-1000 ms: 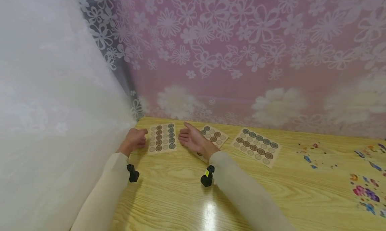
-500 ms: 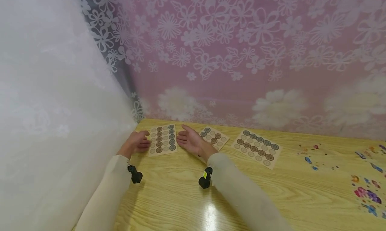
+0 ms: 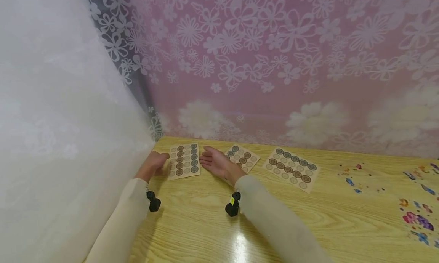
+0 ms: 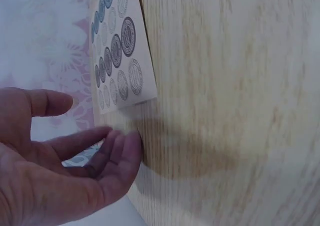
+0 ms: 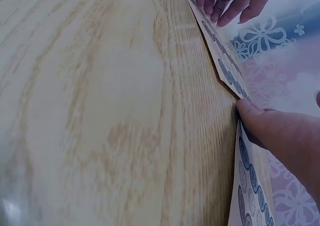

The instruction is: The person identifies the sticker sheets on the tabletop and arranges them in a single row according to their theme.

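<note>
A tan paper sheet (image 3: 183,161) printed with rows of round coin-like designs lies on the wooden table between my hands. My left hand (image 3: 154,164) is at its left edge. In the left wrist view this left hand (image 4: 65,166) has its thumb apart and fingers loosely bent, holding nothing, close to the sheet's end. My right hand (image 3: 216,162) is stretched out with straight fingers, fingertips right at the sheet's right edge. It partly covers a second, tilted sheet (image 3: 247,156). In the right wrist view, the right hand (image 5: 285,131) lies low where the two sheets meet.
A third printed sheet (image 3: 291,167) lies angled farther right on the wood-grain table (image 3: 192,225). Colourful flower-like pieces (image 3: 416,219) are scattered at the far right. A pink floral curtain (image 3: 257,64) stands behind the table, and a whitish sheer curtain (image 3: 68,122) hangs along the left.
My right hand has shifted a little left and toward me. The left sheet sits slightly nearer and more tilted. The left hand's fingers reached out, then drew back from its edge.
</note>
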`<state>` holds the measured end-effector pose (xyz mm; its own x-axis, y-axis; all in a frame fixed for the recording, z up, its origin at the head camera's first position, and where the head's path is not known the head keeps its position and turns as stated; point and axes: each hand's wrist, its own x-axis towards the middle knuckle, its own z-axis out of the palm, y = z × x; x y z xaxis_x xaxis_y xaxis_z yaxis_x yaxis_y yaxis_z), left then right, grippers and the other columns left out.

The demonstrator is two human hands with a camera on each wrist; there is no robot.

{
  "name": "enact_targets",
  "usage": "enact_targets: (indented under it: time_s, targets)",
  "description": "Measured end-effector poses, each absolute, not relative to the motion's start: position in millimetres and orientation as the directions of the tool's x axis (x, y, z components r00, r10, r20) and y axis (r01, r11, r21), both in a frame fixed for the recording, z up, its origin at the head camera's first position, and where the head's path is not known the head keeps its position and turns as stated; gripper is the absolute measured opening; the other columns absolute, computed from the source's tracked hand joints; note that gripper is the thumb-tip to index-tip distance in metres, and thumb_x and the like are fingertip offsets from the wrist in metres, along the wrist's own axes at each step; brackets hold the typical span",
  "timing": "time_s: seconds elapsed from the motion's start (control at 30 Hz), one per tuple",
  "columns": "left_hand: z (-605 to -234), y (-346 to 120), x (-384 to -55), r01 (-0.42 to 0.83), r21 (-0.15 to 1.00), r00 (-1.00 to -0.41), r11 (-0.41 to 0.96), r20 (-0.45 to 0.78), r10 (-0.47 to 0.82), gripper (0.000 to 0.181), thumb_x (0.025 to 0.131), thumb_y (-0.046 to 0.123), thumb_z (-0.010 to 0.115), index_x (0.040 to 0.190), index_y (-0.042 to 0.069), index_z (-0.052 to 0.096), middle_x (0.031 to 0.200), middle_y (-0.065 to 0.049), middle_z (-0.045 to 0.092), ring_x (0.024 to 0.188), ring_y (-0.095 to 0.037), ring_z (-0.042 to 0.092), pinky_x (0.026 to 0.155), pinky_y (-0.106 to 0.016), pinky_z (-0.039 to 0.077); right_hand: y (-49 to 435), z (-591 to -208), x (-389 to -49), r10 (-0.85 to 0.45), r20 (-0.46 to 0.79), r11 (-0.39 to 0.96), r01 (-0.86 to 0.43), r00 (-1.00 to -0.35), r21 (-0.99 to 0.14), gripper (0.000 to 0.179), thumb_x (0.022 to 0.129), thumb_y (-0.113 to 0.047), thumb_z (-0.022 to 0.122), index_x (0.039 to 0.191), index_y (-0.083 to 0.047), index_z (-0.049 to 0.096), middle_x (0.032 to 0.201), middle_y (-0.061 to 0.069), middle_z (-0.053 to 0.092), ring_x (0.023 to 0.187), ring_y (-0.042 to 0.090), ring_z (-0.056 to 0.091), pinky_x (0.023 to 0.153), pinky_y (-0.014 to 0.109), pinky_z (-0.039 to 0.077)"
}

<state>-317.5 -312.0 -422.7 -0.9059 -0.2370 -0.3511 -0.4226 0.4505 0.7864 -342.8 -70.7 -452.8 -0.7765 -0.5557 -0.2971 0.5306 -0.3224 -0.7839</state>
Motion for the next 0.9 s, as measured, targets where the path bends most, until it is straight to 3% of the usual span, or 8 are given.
enact_targets:
  time_s: [0.17, 0.27, 0.37, 0.47, 0.57, 0.67, 0.77, 0.9]
  targets:
    - [-419, -312, -315, -0.424, 0.786, -0.903, 0.449, -0.329, -0.275, 0.017, 0.09, 0.018, 0.047, 0.078, 0.006, 0.044, 0.053, 0.003, 0.031, 0.043, -0.012, 0.031, 0.049, -0.032, 0.04, -72, -453, -343, -0.554, -0.304, -0.318, 0.535, -0.775, -0.783, 0.065, 0.102, -0.031, 0.044, 0.148, 0.008, 0.018, 0.15, 0.027, 0.022, 0.138, 0.037, 0.023, 0.112, 0.041, 0.022]
    - [-418, -310, -312, -0.446, 0.809, -0.891, 0.383, -0.361, -0.275, 0.027, 0.091, 0.019, 0.046, 0.101, -0.005, 0.05, 0.077, -0.01, 0.05, 0.061, -0.022, 0.053, 0.065, -0.036, 0.051, -73, -454, -343, -0.555, -0.305, -0.322, 0.537, -0.774, -0.78, 0.065, 0.102, -0.031, 0.044, 0.147, 0.009, 0.019, 0.15, 0.028, 0.022, 0.138, 0.038, 0.023, 0.112, 0.042, 0.022]
    - [-417, -308, -311, -0.453, 0.815, -0.888, 0.362, -0.377, -0.263, 0.056, 0.094, 0.022, 0.045, 0.136, -0.012, 0.032, 0.114, -0.026, 0.05, 0.095, -0.035, 0.059, 0.083, -0.043, 0.051, -73, -454, -344, -0.554, -0.303, -0.327, 0.537, -0.776, -0.777, 0.065, 0.102, -0.031, 0.045, 0.147, 0.009, 0.019, 0.15, 0.028, 0.021, 0.138, 0.038, 0.023, 0.112, 0.042, 0.021]
    - [-419, -307, -311, -0.469, 0.822, -0.879, 0.324, -0.4, -0.258, 0.058, 0.094, 0.021, 0.045, 0.138, -0.013, 0.03, 0.12, -0.029, 0.049, 0.098, -0.036, 0.06, 0.084, -0.043, 0.052, -74, -454, -344, -0.551, -0.308, -0.334, 0.543, -0.775, -0.77, 0.065, 0.102, -0.03, 0.045, 0.147, 0.009, 0.019, 0.151, 0.027, 0.02, 0.139, 0.038, 0.022, 0.112, 0.042, 0.021]
    - [-422, -308, -313, -0.472, 0.826, -0.878, 0.31, -0.409, -0.249, 0.047, 0.093, 0.02, 0.047, 0.126, -0.012, 0.041, 0.096, -0.018, 0.056, 0.073, -0.025, 0.062, 0.073, -0.038, 0.055, -75, -454, -343, -0.547, -0.316, -0.337, 0.549, -0.775, -0.765, 0.064, 0.102, -0.029, 0.045, 0.147, 0.009, 0.02, 0.15, 0.027, 0.021, 0.139, 0.038, 0.023, 0.112, 0.042, 0.021]
    - [-424, -311, -315, -0.431, 0.802, -0.902, 0.415, -0.361, -0.239, 0.026, 0.093, 0.022, 0.047, 0.093, -0.003, 0.052, 0.063, -0.002, 0.044, 0.047, -0.012, 0.043, 0.052, -0.031, 0.048, -75, -453, -343, -0.543, -0.316, -0.328, 0.542, -0.778, -0.773, 0.064, 0.102, -0.029, 0.045, 0.147, 0.009, 0.02, 0.15, 0.027, 0.021, 0.139, 0.037, 0.023, 0.112, 0.042, 0.021]
    - [-424, -315, -315, -0.368, 0.743, -0.929, 0.559, -0.276, -0.246, 0.034, 0.094, 0.024, 0.045, 0.062, 0.012, 0.043, 0.047, 0.005, 0.027, 0.039, -0.01, 0.024, 0.043, -0.029, 0.033, -75, -451, -341, -0.542, -0.309, -0.313, 0.529, -0.781, -0.788, 0.064, 0.102, -0.028, 0.045, 0.147, 0.009, 0.019, 0.151, 0.027, 0.02, 0.139, 0.037, 0.022, 0.112, 0.041, 0.021]
    - [-422, -317, -314, -0.345, 0.732, -0.938, 0.587, -0.25, -0.24, 0.044, 0.093, 0.024, 0.046, 0.051, 0.019, 0.034, 0.044, 0.005, 0.028, 0.038, -0.011, 0.023, 0.043, -0.029, 0.032, -76, -448, -340, -0.543, -0.308, -0.303, 0.524, -0.781, -0.796, 0.064, 0.102, -0.027, 0.045, 0.147, 0.009, 0.019, 0.151, 0.028, 0.019, 0.139, 0.037, 0.021, 0.112, 0.042, 0.02]
